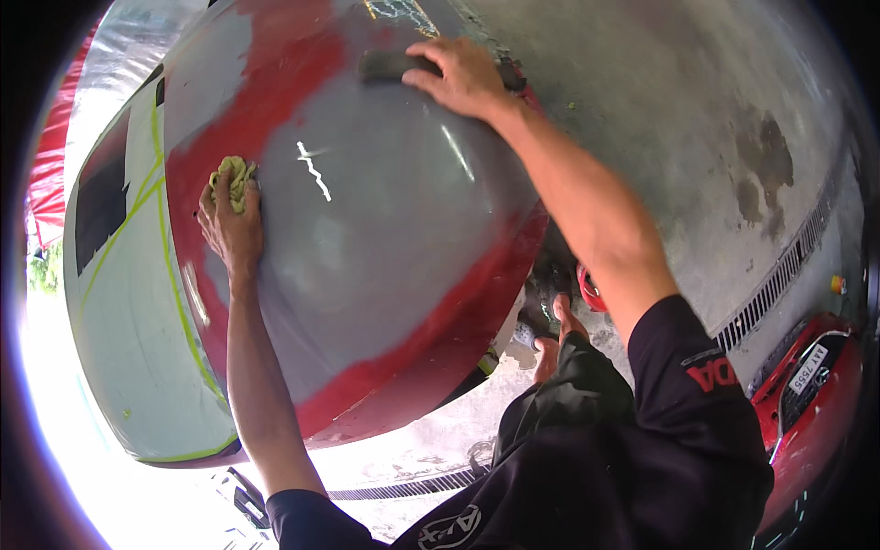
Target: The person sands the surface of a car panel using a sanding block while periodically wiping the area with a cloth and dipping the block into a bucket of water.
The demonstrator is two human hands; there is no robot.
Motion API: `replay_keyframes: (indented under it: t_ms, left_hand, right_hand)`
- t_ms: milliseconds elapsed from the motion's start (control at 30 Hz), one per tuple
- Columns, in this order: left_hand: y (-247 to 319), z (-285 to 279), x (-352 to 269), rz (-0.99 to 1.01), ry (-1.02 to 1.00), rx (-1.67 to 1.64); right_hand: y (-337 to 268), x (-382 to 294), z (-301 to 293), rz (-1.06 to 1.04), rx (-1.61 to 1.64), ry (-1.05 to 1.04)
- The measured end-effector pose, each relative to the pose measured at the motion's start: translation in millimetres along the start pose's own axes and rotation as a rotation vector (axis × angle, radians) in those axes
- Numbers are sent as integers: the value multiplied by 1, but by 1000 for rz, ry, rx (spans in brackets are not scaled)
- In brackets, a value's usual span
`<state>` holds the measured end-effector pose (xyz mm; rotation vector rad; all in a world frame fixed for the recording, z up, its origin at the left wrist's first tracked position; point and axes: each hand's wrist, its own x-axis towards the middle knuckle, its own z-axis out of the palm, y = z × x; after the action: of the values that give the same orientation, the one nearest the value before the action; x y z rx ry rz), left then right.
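Note:
A car hood [385, 247] fills the middle, with wide grey primer-like patches over red paint and a wet-looking shine. My left hand [232, 223] rests near its windshield edge, fingers closed over a crumpled yellow-green cloth [237, 180]. Farther along the hood, by the edge at the top of the view, my right hand [462, 77] grips a long dark block [386, 67], probably a sanding block. The block lies against the grey surface, and its underside is hidden.
Pale masking sheet [130, 344] held by yellow-green tape [168, 268] covers the windshield area. A red car bumper [815, 412] sits on the concrete floor [660, 75] at right, beyond a drain grate [777, 275]. A red object [590, 289] stands beside my feet.

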<state>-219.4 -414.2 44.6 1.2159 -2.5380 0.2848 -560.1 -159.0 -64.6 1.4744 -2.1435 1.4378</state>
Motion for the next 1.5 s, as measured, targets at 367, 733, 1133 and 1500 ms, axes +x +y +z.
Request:
replay_keyframes:
  t_ms: [367, 733, 1133, 1500]
  left_hand:
    - [9, -12, 0, 3, 9, -18]
    - [-14, -11, -8, -19, -11, 84]
    - [204, -22, -109, 469, -423, -45]
    - [247, -3, -110, 602, -404, -146]
  right_hand:
    - [19, 16, -17, -64, 55, -12]
    - [-78, -91, -32, -135, 60, -237]
    - [-16, -128, -83, 162, 132, -59]
    - [56, -202, -207, 923, 78, 139]
